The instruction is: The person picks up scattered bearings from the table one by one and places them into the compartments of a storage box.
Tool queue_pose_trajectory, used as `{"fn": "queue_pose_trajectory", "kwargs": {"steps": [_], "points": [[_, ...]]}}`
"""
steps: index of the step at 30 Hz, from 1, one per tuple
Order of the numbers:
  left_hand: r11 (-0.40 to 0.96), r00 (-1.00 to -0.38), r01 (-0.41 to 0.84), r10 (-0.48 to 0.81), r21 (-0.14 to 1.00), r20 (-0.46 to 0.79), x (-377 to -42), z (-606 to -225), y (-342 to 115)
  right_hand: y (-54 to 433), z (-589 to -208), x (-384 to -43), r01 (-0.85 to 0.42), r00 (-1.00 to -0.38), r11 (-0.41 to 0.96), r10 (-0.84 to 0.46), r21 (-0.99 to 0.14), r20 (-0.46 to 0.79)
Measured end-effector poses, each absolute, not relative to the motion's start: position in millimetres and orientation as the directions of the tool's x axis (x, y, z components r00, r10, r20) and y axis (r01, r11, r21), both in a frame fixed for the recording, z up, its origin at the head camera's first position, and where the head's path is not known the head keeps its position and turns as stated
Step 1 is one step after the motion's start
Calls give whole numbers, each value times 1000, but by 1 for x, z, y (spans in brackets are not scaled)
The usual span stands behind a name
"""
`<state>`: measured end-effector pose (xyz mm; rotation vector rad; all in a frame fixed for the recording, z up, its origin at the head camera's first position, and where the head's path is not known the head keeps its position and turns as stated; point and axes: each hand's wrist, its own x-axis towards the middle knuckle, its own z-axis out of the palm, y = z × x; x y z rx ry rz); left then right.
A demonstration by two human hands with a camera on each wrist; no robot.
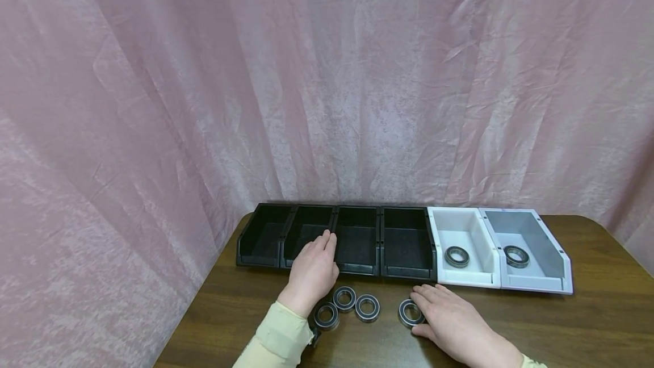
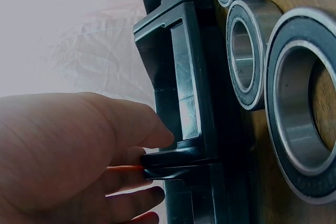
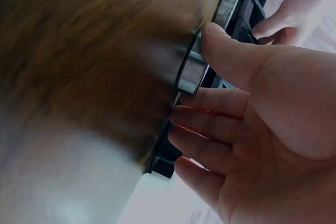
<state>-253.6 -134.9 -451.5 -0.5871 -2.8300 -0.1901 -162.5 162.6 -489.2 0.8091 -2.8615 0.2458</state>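
Note:
My right hand is low over the table with a ball bearing between thumb and fingers. In the right wrist view the thumb meets one side of this bearing and the index finger lies at the other. My left hand reaches over the row of black bins, fingers extended and holding nothing. Its thumb and fingers lie around a divider between two bins in the left wrist view. Beside the left wrist, three bearings lie flat: one nearest the sleeve, one behind it, one to the right.
Several black bins stand side by side at the table's back. To their right come a white bin and a light grey bin, each with one bearing inside. A pink curtain hangs behind the wooden table.

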Motion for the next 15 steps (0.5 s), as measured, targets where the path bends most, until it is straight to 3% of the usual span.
{"fn": "queue_pose_trajectory", "kwargs": {"steps": [15], "points": [[910,-890,406,373,82,261,-254,-451,-135,156,-488,-165,-466,-884,867,-451,-174,122]]}}
